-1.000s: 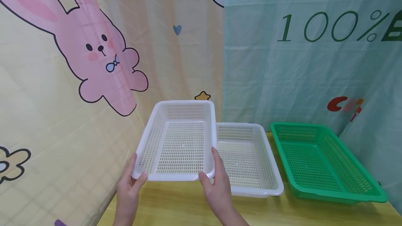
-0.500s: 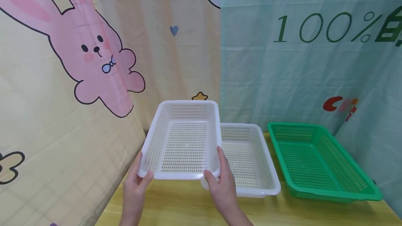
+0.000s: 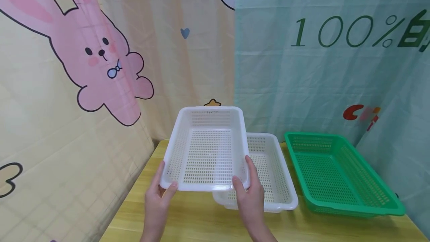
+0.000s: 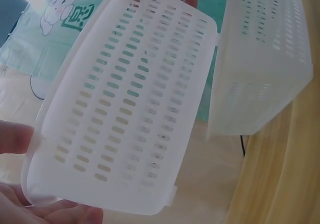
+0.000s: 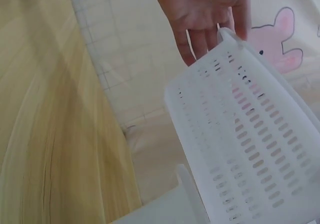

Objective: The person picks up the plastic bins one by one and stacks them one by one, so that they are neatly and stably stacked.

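left wrist: hand [image 4: 12, 207] seemingly grips basket [image 4: 120, 101]

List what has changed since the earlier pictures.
The held basket moved right, further across the other white basket in the head view. The left hand and right hand moved with it, keeping hold. The other white basket and green basket stayed put.

head view: lower white basket [image 3: 268, 171], right of centre, is partly hidden behind held basket [image 3: 209, 152]; green character [image 3: 414, 29], upper right edge, is cut off; purple patch [image 3: 53, 241], bottom left, is unidentifiable
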`<action>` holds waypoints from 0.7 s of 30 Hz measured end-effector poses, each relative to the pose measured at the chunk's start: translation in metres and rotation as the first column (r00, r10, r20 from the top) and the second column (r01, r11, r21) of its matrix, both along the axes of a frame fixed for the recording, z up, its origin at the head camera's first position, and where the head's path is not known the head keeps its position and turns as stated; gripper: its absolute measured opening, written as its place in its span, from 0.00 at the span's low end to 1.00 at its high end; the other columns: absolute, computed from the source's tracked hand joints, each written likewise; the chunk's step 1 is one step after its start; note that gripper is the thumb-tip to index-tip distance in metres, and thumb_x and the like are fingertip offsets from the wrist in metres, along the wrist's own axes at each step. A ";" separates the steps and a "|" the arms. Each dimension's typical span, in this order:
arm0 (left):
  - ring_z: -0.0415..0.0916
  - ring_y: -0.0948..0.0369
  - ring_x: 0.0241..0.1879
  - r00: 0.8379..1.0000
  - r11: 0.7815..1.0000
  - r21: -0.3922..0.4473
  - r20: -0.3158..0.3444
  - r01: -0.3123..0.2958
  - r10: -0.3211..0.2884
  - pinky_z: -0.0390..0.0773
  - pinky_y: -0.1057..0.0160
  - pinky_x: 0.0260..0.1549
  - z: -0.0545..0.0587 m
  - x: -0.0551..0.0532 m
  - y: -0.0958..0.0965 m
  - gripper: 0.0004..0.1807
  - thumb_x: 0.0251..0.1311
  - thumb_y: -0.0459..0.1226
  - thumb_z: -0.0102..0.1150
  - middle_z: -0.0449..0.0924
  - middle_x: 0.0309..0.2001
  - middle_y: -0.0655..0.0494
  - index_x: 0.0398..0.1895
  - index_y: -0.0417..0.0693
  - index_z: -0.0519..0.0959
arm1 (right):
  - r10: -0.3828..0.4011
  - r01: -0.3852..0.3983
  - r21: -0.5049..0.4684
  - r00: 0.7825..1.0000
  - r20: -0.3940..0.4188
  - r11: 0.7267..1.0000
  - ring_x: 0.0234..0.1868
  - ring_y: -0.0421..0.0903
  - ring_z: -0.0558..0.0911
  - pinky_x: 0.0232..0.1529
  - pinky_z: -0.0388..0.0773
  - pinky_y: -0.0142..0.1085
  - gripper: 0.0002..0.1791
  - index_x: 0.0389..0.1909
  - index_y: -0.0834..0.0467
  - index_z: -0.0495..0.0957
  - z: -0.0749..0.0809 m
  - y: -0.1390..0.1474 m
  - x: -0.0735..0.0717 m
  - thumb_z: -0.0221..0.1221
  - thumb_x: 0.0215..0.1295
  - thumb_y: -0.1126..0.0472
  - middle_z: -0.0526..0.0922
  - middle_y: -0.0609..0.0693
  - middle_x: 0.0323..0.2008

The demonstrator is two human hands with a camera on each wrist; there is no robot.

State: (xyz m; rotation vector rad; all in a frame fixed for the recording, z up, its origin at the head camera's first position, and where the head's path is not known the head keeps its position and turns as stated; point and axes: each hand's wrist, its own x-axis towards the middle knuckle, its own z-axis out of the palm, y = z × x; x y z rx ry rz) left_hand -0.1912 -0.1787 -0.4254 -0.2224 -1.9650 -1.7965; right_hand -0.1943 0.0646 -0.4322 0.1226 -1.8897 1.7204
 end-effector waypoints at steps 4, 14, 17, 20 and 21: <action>0.72 0.49 0.63 1.000 1.000 0.025 0.005 0.015 -0.015 0.77 0.70 0.53 -0.002 -0.001 0.007 0.39 0.66 0.28 0.61 0.65 0.71 0.44 0.78 0.48 0.59 | -0.024 0.024 -0.012 1.000 0.000 1.000 0.54 0.57 0.80 0.48 0.81 0.49 0.38 0.75 0.49 0.64 -0.001 0.005 -0.001 0.62 0.65 0.71 0.75 0.54 0.65; 0.71 0.43 0.63 0.997 0.994 0.068 0.008 0.081 -0.082 0.78 0.66 0.53 -0.003 -0.003 0.024 0.40 0.65 0.28 0.63 0.67 0.70 0.48 0.78 0.53 0.60 | -0.025 0.027 -0.094 1.000 0.019 0.995 0.55 0.57 0.80 0.46 0.82 0.39 0.38 0.74 0.43 0.65 0.003 0.023 0.000 0.54 0.67 0.74 0.74 0.50 0.66; 0.71 0.42 0.63 0.993 0.990 0.086 -0.010 0.115 -0.115 0.78 0.65 0.54 -0.002 -0.004 0.030 0.39 0.66 0.30 0.63 0.68 0.70 0.47 0.78 0.52 0.60 | -0.036 0.039 -0.106 0.999 0.032 0.994 0.56 0.56 0.79 0.46 0.82 0.37 0.38 0.74 0.42 0.66 0.005 0.028 0.001 0.53 0.68 0.75 0.73 0.48 0.67; 0.70 0.41 0.64 0.989 0.983 0.105 -0.021 0.151 -0.150 0.78 0.63 0.54 -0.001 -0.005 0.035 0.39 0.66 0.31 0.62 0.67 0.71 0.46 0.78 0.52 0.59 | -0.043 0.047 -0.114 0.998 0.043 0.992 0.55 0.56 0.79 0.46 0.82 0.40 0.38 0.74 0.41 0.66 0.007 0.033 0.002 0.52 0.68 0.75 0.73 0.47 0.67; 0.70 0.41 0.64 0.986 0.980 0.114 -0.024 0.165 -0.163 0.78 0.63 0.54 -0.001 -0.005 0.036 0.39 0.67 0.30 0.62 0.66 0.71 0.46 0.79 0.52 0.59 | -0.042 0.047 -0.116 0.998 0.046 0.992 0.55 0.56 0.79 0.46 0.82 0.41 0.38 0.74 0.41 0.66 0.007 0.034 0.002 0.51 0.68 0.75 0.72 0.47 0.67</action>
